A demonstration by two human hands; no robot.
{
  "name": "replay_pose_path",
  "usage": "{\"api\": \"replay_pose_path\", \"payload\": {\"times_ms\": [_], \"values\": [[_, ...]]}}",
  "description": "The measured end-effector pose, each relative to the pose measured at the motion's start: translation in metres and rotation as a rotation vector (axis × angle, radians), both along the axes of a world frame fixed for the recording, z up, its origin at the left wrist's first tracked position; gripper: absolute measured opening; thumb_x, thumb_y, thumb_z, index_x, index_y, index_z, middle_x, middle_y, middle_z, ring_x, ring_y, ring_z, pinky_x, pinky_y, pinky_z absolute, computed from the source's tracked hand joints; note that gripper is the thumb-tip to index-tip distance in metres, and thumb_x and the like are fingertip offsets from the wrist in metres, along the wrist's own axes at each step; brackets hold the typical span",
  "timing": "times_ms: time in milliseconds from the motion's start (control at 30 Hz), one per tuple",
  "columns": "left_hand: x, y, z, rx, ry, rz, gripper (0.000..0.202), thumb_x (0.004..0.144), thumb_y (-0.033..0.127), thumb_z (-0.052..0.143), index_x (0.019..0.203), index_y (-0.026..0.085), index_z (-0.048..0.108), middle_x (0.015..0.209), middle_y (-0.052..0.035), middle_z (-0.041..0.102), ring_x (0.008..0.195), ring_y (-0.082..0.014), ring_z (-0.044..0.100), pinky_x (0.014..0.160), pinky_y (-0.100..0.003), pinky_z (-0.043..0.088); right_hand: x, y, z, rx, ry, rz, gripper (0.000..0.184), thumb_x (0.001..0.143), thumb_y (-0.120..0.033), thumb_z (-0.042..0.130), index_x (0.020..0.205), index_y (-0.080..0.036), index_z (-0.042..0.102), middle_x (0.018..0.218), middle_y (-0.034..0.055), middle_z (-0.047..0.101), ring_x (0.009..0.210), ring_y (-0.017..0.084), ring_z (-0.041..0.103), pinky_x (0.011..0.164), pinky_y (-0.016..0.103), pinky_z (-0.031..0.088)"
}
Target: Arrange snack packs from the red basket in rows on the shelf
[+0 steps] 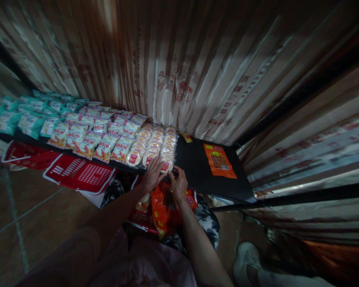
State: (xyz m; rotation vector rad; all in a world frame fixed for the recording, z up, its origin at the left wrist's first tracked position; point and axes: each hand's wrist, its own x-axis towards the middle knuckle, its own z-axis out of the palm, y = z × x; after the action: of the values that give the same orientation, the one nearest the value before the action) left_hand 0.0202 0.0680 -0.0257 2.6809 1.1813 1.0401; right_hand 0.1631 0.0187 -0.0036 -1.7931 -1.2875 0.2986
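My left hand [152,174] lies with stretched fingers on the front of a row of clear-wrapped round white crackers, its fingertips against the nearest cracker pack [166,162]. On the other side of that pack is my right hand [179,183], thumb and fingers curled in at its front corner. The crackers form three neat rows on a narrow black shelf [190,163]. Below my hands, a shiny orange bag [165,209] rests across my lap, partly covered by my right forearm.
White-and-orange snack bags [100,129] and teal snack bags [32,122] fill the shelf's left side. An orange packet [219,161] and a small yellow packet [186,138] lie to the right. Red printed sheets [77,173] hang from the front edge. Pleated printed sheeting [179,79] stands behind.
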Motion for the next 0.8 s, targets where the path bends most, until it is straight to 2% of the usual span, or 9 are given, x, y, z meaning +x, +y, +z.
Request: {"api": "replay_pose_path", "payload": {"times_ms": [167,367,600,800], "values": [[-0.004,-0.005,0.000,-0.017,-0.006,-0.032,0.050,0.091,0.036,0.041,0.135,0.013,0.035,0.146,-0.0157,0.033,0.140,-0.0247,0.013,0.111,-0.049,0.025,0.001,-0.005,0.002,0.031,0.048,0.026,0.037,0.081,-0.042,0.049,0.105,-0.017,0.062,0.099,0.0085,0.063,0.085,0.018,0.060,0.072,0.029,0.046],[-0.012,-0.021,-0.008,-0.072,-0.006,-0.018,0.048,0.092,0.032,0.038,0.137,0.014,0.033,0.148,-0.0139,0.028,0.141,-0.0238,0.012,0.110,-0.047,0.027,0.004,-0.007,0.000,0.085,0.175,-0.042,0.042,0.081,-0.046,0.048,0.104,-0.014,0.062,0.098,0.0099,0.063,0.083,0.018,0.060,0.075,0.030,0.046],[-0.021,-0.034,-0.014,-0.060,0.064,-0.009,0.048,0.092,0.025,0.037,0.138,0.014,0.033,0.150,-0.0139,0.023,0.141,-0.0246,0.008,0.109,-0.045,0.028,0.007,-0.005,-0.008,0.113,0.401,-0.060,0.044,0.079,-0.048,0.048,0.104,-0.014,0.061,0.097,0.0089,0.065,0.080,0.018,0.059,0.074,0.031,0.047],[-0.017,-0.031,-0.013,-0.024,0.053,0.050,0.041,0.090,0.024,0.041,0.131,0.018,0.044,0.145,-0.0136,0.033,0.139,-0.0262,0.018,0.108,-0.047,0.031,0.005,-0.011,-0.001,0.099,0.237,0.074,0.035,0.080,-0.044,0.050,0.094,-0.016,0.066,0.096,0.0084,0.064,0.087,0.018,0.058,0.076,0.030,0.047]]}}
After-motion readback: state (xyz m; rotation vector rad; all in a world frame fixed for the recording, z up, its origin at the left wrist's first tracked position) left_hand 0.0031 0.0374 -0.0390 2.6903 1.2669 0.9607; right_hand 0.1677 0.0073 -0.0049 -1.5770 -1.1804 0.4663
